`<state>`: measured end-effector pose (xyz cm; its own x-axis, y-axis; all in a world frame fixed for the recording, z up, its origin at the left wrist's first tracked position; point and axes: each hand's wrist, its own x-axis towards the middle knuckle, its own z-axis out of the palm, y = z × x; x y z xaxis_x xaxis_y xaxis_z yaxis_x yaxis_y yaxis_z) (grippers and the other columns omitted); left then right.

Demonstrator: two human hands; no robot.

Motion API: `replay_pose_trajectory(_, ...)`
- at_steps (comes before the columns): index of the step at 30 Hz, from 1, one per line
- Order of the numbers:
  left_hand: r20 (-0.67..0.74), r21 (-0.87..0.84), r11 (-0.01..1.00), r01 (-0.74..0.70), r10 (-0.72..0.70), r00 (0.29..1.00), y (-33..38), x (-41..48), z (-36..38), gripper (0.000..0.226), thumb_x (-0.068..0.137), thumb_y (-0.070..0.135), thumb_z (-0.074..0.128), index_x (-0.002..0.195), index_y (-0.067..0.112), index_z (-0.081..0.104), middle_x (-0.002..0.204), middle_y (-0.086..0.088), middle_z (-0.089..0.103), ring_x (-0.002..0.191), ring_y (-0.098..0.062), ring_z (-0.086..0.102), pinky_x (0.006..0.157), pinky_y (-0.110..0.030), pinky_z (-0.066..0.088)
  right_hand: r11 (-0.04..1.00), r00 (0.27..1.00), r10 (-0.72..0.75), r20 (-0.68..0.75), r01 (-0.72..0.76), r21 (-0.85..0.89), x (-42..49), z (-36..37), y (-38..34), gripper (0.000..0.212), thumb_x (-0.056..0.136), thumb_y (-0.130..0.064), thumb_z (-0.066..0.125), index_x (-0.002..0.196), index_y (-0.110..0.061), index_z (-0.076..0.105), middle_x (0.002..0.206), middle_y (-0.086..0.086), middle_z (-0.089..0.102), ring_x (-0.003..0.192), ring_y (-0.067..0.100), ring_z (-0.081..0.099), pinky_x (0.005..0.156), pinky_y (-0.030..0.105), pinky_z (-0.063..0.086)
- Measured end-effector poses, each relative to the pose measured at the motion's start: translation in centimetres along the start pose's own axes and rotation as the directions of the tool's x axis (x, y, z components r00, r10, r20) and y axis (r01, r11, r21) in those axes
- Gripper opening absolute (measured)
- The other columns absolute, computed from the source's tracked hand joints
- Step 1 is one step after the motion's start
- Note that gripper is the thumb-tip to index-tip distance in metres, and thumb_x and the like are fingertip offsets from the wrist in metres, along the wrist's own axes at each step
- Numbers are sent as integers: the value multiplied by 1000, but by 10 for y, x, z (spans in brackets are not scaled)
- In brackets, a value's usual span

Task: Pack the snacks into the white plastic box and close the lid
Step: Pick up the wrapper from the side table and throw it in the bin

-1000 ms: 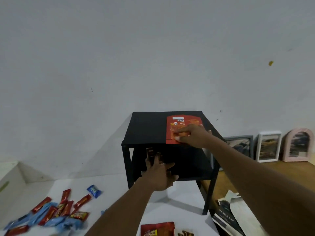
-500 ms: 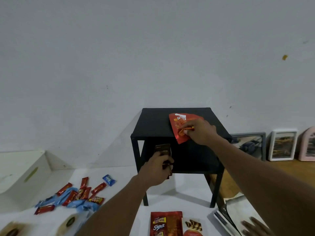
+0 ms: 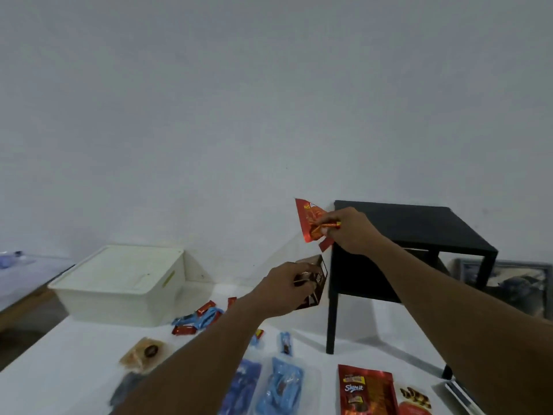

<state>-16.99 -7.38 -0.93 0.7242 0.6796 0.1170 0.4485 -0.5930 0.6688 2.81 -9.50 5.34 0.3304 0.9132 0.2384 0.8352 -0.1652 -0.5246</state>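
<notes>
A white-covered tabletop (image 3: 74,363) fills the lower part of the head view. On its far left stands the white rectangular plastic box (image 3: 119,298), near the wall, with its flat lid (image 3: 119,265) lying on top. To the right, on the same surface, stands a small black two-tier side table (image 3: 416,232). Behind it, a dark-framed picture (image 3: 508,280) leans at the right edge.

Both arms reach forward between the box and the black table, and both hands are in the air, well apart from the box. The right hand (image 3: 351,232) is the higher one, in front of the black table's top left corner. Its fingers are curled and its fingertips pinch a crumpled red foil snack packet (image 3: 308,218) that stands up to the left of the hand. A shiny red-and-gold end shows between the fingers; I cannot tell whether it is a separate piece.

The left hand (image 3: 285,287) is lower, with its fingers and thumb closed round a dark brown snack packet (image 3: 315,284), which tilts beside the black table's leg.

On the tabletop, a red pouch printed "Share it" (image 3: 366,390) lies near the bottom edge. Clear packs of blue-wrapped snacks (image 3: 282,384) lie to its left. A loose heap of small red and blue wrapped sweets (image 3: 196,320) lies just in front of the box. A clear-wrapped biscuit (image 3: 146,351) lies closer to the camera, on the left.
</notes>
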Motion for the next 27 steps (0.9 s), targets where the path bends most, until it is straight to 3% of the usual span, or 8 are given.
replay_pose_trajectory(5, -166, 34, 985, 171, -163, 972, -77, -100, -96, 37, 95, 25, 54, 131, 26, 60, 137, -2, 59, 114, -16, 58, 93, -26, 46, 987, 985, -150, 89, 145, 63, -9, 78, -128, 24, 88, -31, 70, 111, -32, 73, 124, 1, 67, 95, 19, 63, 88, 41, 57)
replay_pose_trajectory(9, -302, 25, 927, 374, -349, 887, -157, -193, -165, 39, 93, 30, 54, 131, 32, 60, 134, 0, 61, 111, -16, 59, 86, -25, 47, 950, 920, -306, 246, 280, 136, -22, 157, -232, 25, 88, -27, 69, 113, -27, 74, 124, 2, 68, 103, 18, 61, 89, 33, 52)
replay_pose_trajectory(12, -375, -69, 852, 519, -505, 778, -211, -267, -203, 39, 89, 35, 54, 128, 38, 60, 125, 2, 63, 103, -18, 63, 75, -29, 57, 906, 831, -419, 365, 359, 222, -36, 217, -307, 24, 88, -25, 70, 111, -25, 75, 123, 2, 69, 105, 18, 61, 84, 29, 46)
replay_pose_trajectory(14, -421, -151, 790, 594, -595, 685, -239, -317, -220, 38, 90, 35, 54, 127, 38, 61, 120, 4, 61, 99, -17, 63, 64, -25, 55, 869, 756, -493, 430, 412, 272, -48, 259, -354, 23, 88, -25, 70, 111, -26, 75, 122, 1, 68, 102, 15, 58, 81, 26, 42)
replay_pose_trajectory(18, -471, -232, 662, 713, -718, 513, -296, -413, -228, 39, 92, 31, 54, 130, 34, 61, 130, 11, 60, 110, -9, 60, 84, -23, 51, 798, 565, -600, 567, 471, 375, -86, 355, -430, 23, 88, -25, 69, 111, -27, 74, 116, 1, 69, 96, 16, 60, 68, 24, 45)
replay_pose_trajectory(23, -441, -386, 456, 802, -855, 274, -351, -512, -194, 38, 92, 25, 59, 130, 25, 63, 131, 3, 63, 108, -8, 59, 81, -17, 40, 749, 295, -634, 715, 466, 471, -149, 479, -477, 22, 88, -24, 71, 109, -24, 76, 108, 0, 68, 93, 16, 60, 66, 20, 43)
replay_pose_trajectory(27, -332, -509, 265, 819, -938, 98, -388, -576, -144, 43, 90, 24, 58, 133, 26, 59, 142, 3, 56, 123, -13, 57, 88, -20, 41, 773, 94, -550, 830, 434, 463, -201, 565, -477, 23, 87, -24, 71, 109, -21, 76, 105, -2, 66, 97, 15, 60, 89, 29, 49)
